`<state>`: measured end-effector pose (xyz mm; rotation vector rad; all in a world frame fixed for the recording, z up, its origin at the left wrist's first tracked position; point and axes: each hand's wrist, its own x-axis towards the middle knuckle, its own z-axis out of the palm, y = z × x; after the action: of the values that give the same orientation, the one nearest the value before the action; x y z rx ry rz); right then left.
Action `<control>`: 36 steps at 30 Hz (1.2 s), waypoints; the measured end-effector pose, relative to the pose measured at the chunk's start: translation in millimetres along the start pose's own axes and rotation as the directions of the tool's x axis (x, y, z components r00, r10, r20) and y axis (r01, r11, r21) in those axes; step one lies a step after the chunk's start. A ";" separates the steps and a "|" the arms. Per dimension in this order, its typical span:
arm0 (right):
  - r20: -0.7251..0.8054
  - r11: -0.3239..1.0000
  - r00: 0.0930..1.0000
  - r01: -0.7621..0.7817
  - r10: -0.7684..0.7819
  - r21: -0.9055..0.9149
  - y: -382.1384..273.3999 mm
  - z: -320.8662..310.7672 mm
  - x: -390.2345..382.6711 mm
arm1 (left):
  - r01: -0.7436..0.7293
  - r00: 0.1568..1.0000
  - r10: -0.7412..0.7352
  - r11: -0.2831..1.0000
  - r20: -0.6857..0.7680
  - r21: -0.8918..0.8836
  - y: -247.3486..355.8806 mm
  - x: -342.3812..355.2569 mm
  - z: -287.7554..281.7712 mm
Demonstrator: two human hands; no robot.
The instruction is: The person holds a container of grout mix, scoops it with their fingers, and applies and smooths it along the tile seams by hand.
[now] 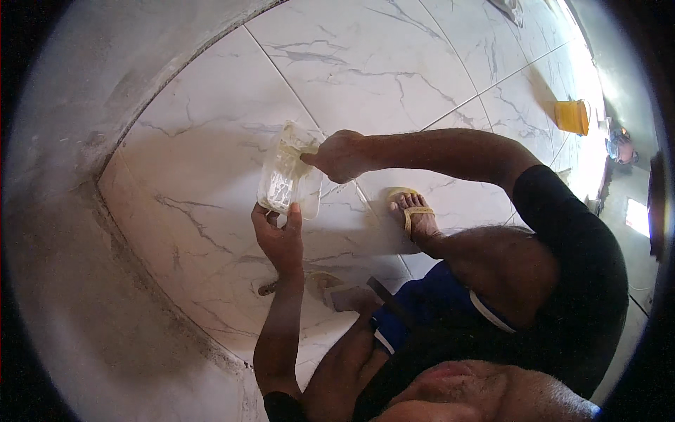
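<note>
A clear plastic tub (269, 184) with whitish paste smeared inside is held over the tiled floor. My left hand (280, 238) grips its near end, with the thumb over the rim and the fingers beneath. My right hand (339, 156) is closed at the tub's right side, its fingertips reaching over the paste. Something thin and pale seems to stick out from those fingers into the paste, too small to name.
White marbled floor tiles (394, 91) meet a rough grey wall (63, 211) on the left. My sandalled foot (415, 214) stands right of the tub. A dark hole (267, 288) shows near my left wrist. A yellow bucket (571, 117) stands at the far right.
</note>
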<state>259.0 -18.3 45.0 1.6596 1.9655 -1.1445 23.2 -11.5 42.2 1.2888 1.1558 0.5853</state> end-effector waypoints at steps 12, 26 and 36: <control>-0.199 0.948 0.961 -0.126 0.189 0.294 54.4 17.2 -18.2 | 0.039 0.995 -0.039 0.999 -0.097 -0.008 -18.4 12.0 -1.3; -0.008 0.978 0.987 -0.163 0.163 -0.128 42.7 39.0 -20.7 | 0.054 0.992 -0.061 0.997 -0.114 -0.063 -22.5 4.9 -9.4; -0.087 0.973 0.991 -0.118 0.103 -0.199 59.7 50.7 -14.3 | 0.106 0.989 -0.114 0.991 -0.091 -0.087 -8.6 3.3 -6.3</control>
<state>306.2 -65.4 1.5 1.7020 1.9352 -0.8206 16.6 -8.1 33.9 1.1300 1.2612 0.6117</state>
